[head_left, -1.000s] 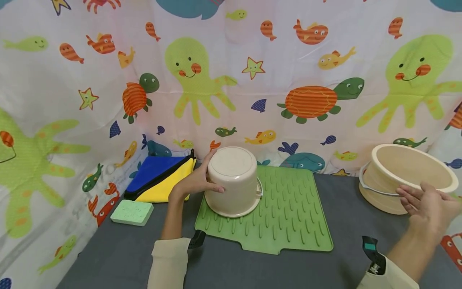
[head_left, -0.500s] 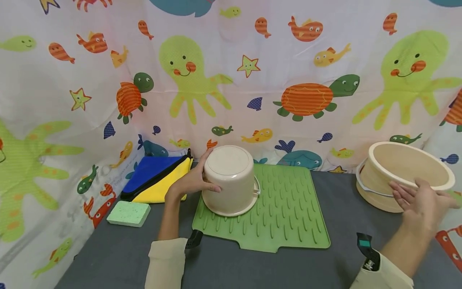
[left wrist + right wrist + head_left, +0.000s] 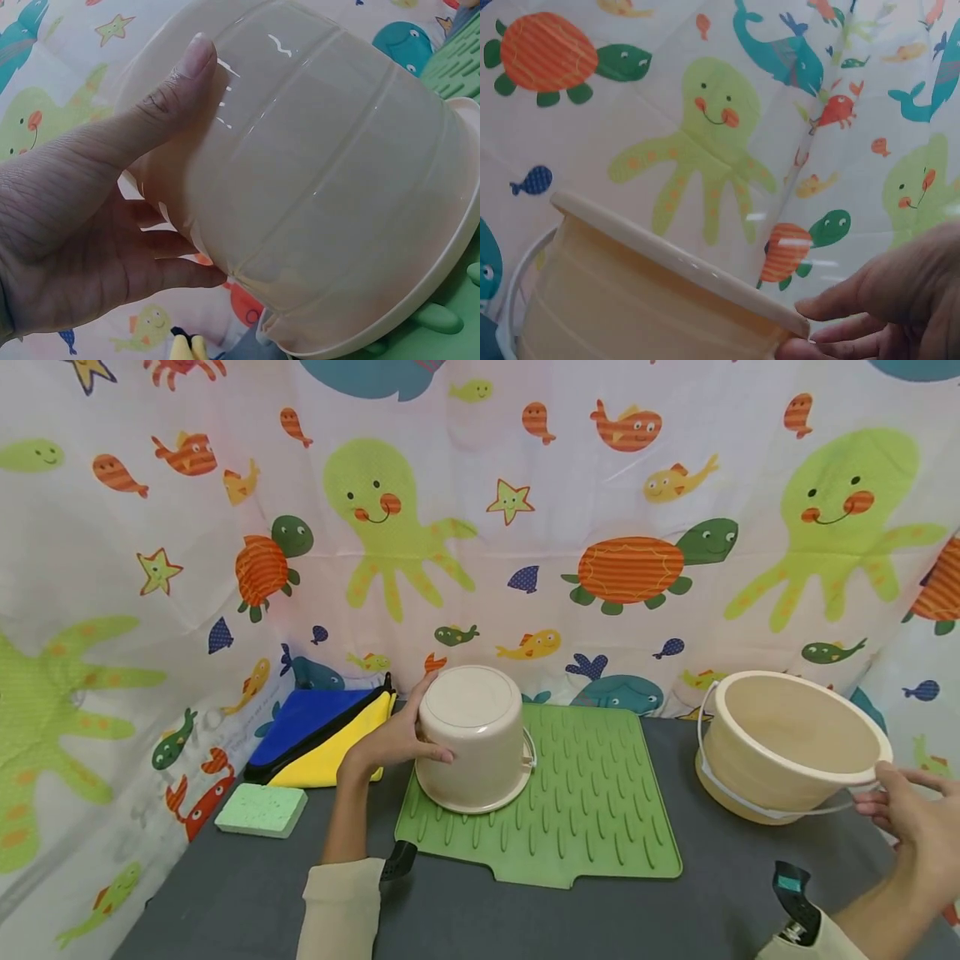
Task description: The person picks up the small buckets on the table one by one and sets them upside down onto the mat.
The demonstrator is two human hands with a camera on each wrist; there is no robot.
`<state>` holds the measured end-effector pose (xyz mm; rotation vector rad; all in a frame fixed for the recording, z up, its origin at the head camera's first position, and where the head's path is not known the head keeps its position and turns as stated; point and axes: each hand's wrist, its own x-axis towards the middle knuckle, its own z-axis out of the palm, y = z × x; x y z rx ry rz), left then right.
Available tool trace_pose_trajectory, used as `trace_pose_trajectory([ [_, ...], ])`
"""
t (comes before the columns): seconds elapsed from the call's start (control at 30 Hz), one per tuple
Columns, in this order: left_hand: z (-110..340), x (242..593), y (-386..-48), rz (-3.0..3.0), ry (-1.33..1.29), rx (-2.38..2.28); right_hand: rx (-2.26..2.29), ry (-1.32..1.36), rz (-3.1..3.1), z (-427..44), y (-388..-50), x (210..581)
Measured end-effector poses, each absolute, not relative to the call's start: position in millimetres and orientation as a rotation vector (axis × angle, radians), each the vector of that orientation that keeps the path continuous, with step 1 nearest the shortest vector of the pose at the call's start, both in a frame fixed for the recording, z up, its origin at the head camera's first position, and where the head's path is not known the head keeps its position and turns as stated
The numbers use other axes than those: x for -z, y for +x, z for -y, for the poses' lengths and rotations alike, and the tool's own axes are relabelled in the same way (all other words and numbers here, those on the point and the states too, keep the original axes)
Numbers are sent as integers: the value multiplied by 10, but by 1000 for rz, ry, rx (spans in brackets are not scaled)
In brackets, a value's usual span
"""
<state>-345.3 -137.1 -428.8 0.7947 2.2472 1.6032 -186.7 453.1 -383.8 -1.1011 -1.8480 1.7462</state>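
An upside-down beige bucket [image 3: 474, 743] stands on the left part of a green ridged mat [image 3: 600, 793]. My left hand [image 3: 390, 739] grips its left side, thumb in front and fingers around the back; the left wrist view shows the hand [image 3: 97, 217] against the bucket wall [image 3: 300, 165]. At the right, an upright cream basin [image 3: 780, 768] with a white handle stands on the dark table. My right hand [image 3: 922, 818] pinches its right rim; in the right wrist view the thumb and fingers of the hand [image 3: 900, 300] hold the basin's rim [image 3: 682, 262].
A folded blue and yellow cloth [image 3: 330, 739] lies left of the mat, with a pale green sponge [image 3: 261, 810] in front of it on the dark table [image 3: 480, 918]. A curtain printed with sea animals [image 3: 465, 468] hangs behind and at both sides.
The basin has moved left, nearer the mat, and its handle has swung. My right hand has closed on its rim. My left hand stays on the upside-down bucket; the head view has shifted slightly.
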Motion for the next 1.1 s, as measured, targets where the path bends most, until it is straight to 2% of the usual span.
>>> trace_pose_trajectory([
  [0.37, 1380, 4212, -3467, -2253, 831, -1572, -1485, -1074, 2129, -4378, -1990, 3819],
  [0.67, 1309, 3932, -3320, -2562, 868, -1272, -1302, -865, 2361, -4261, -1966, 3677],
  [0.8, 1046, 3665, -3110, -2833, 782, -1178, -1295, -730, 2402, -4171, -1987, 3587],
  [0.9, 714, 3531, -2930, -2972, 790, -1287, -1313, -601, 2435, -4072, -2016, 3520],
  [1.1, -74, 3526, -2563, -2858, 1049, -1532, -1353, -344, 2540, -3851, -2072, 3410],
])
